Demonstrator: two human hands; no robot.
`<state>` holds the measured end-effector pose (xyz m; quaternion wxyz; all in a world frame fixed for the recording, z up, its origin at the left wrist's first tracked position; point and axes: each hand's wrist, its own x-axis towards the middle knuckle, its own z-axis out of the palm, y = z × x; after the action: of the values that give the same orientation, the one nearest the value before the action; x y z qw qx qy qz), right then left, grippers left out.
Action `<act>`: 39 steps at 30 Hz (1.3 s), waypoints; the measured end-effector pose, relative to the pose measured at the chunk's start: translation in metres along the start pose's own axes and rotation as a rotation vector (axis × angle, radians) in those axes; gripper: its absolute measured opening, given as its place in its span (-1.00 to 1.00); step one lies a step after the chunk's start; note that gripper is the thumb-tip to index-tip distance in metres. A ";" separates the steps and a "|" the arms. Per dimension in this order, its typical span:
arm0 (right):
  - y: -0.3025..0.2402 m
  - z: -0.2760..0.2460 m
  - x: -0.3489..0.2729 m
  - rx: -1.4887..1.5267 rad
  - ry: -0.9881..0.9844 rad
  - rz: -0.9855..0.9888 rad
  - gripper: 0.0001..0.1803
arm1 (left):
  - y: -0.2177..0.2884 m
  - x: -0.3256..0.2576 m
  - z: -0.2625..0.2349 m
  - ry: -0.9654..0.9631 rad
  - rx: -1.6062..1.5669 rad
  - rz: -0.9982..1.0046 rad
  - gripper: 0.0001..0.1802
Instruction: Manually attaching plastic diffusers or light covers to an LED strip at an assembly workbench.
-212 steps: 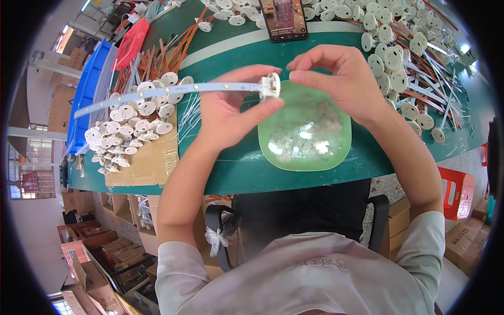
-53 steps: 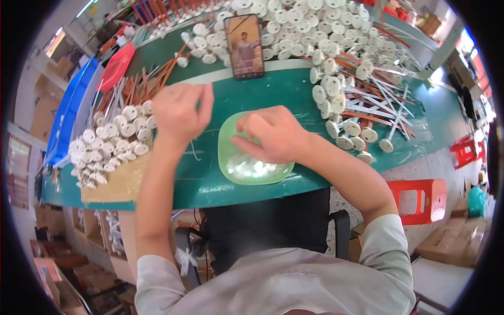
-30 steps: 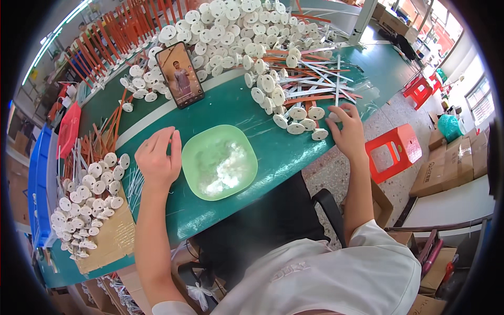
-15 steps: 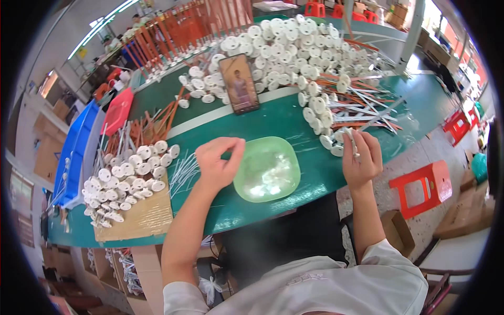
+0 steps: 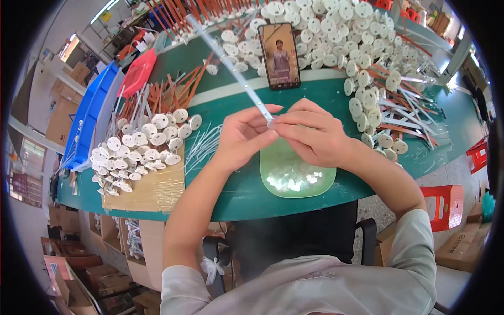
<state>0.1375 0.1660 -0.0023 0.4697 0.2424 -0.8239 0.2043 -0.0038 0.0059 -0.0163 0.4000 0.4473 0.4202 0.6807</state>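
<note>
In front of me both hands meet above a shallow green dish (image 5: 269, 156) that has small shiny pieces in it. My right hand (image 5: 317, 131) pinches the lower end of a long, flat, silver-white strip (image 5: 231, 65) with evenly spaced dots. At the same end, the closed fingers of my left hand (image 5: 242, 137) hold the strip too. The strip slants up and to the left, away from me. Whatever is attached at its lower end is hidden by my fingers. To the right lie similar strips (image 5: 401, 110) with round white discs (image 5: 362, 107).
White discs on strips (image 5: 142, 139) cover part of a cardboard sheet (image 5: 152, 197) at left, beside thin white wires (image 5: 203, 147). A phone (image 5: 280, 58) stands behind my hands. A blue bin (image 5: 86, 123) and a red tray (image 5: 137, 73) stand far left. More discs (image 5: 336, 29) fill the back.
My right hand has come from the right pile to the middle, bringing a strip. My left hand has met it there and closed on the strip's end. The head view has shifted.
</note>
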 end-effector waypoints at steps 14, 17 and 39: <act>-0.004 -0.007 -0.014 0.089 -0.046 0.080 -0.62 | -0.002 -0.001 -0.001 -0.072 -0.014 -0.109 -0.35; -0.006 -0.010 -0.013 0.113 -0.053 0.087 -0.62 | -0.002 -0.001 0.002 -0.071 -0.099 -0.140 -0.45; -0.009 -0.023 -0.017 0.224 -0.717 0.315 -0.54 | -0.004 0.001 0.014 0.227 0.151 0.052 -0.50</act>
<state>0.1662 0.1751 -0.0048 0.0861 0.2188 -0.9352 0.2648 0.0103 0.0108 -0.0161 0.2973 0.4069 0.5011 0.7035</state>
